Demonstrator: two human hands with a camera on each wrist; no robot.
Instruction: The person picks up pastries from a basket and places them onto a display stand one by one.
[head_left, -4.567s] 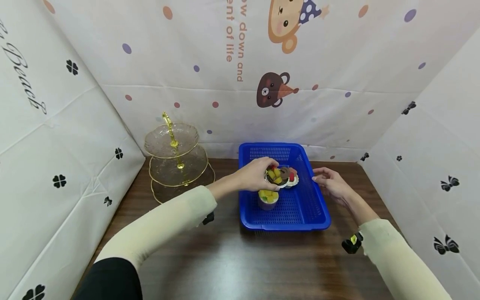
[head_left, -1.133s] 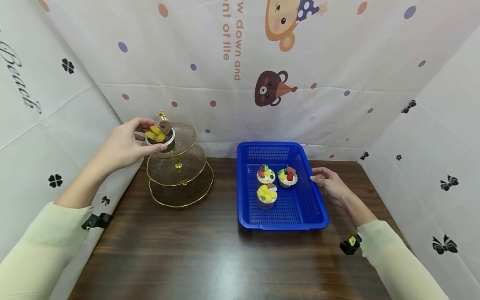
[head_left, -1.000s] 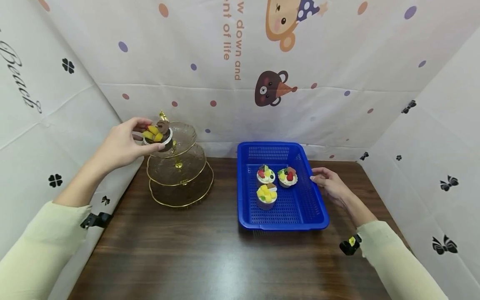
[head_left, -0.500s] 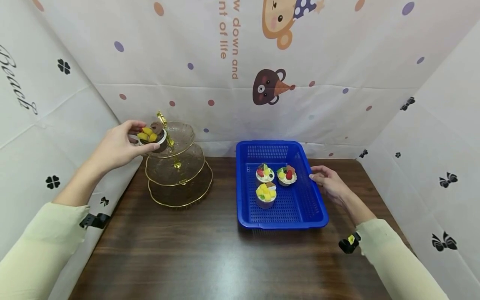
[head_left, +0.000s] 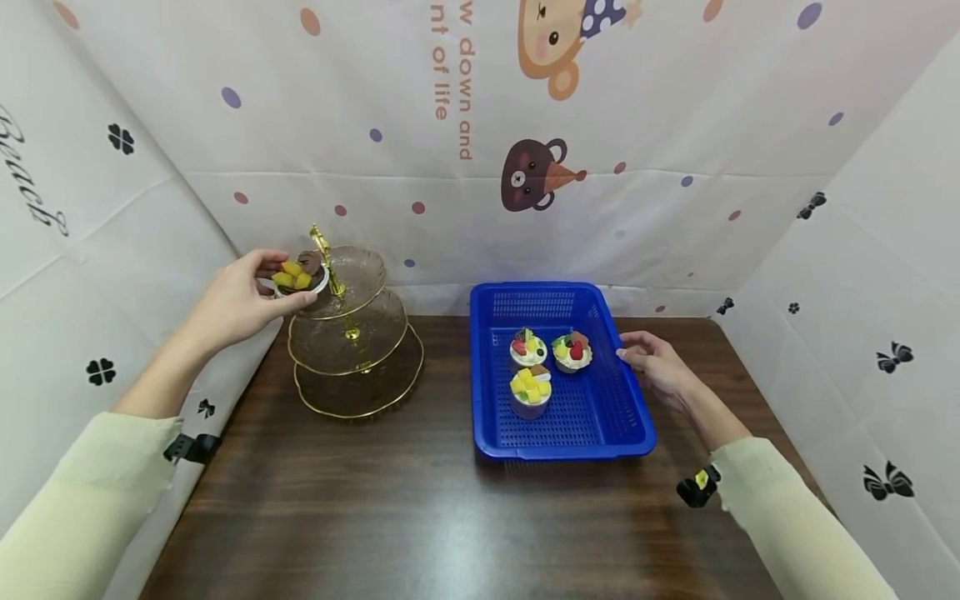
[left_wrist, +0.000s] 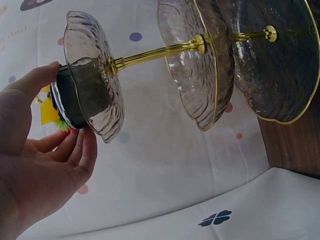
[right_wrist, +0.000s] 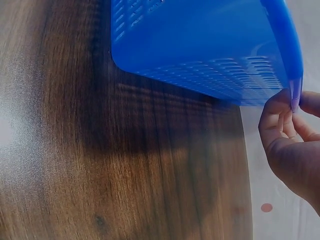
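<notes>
My left hand (head_left: pixel 228 304) grips a chocolate cupcake (head_left: pixel 298 275) topped with yellow fruit pieces and a brown curl, thumb on one side and fingers on the other. In the left wrist view the dark cup (left_wrist: pixel 82 92) sits right at the top plate (left_wrist: pixel 107 112) of a three-tier glass stand with gold rims and a gold post. My right hand (head_left: pixel 658 367) pinches the right rim of a blue plastic basket (head_left: pixel 600 429); the right wrist view shows thumb and fingers on either side of that rim (right_wrist: pixel 296 87).
Inside the basket are a berry-topped cream cupcake (head_left: pixel 528 347), another with a raspberry (head_left: pixel 573 353), and one heaped with yellow cubes (head_left: pixel 530 392). The stand's lower plates (head_left: pixel 348 392) jut out below the left hand. A patterned white backdrop (head_left: pixel 420 187) closes off the dark wooden table (head_left: pixel 390 492) behind.
My left hand has lifted the chocolate cupcake out of the basket, carried it left to the stand, then shifted it slightly left and down onto the top tier. My right hand stays at the basket rim.
</notes>
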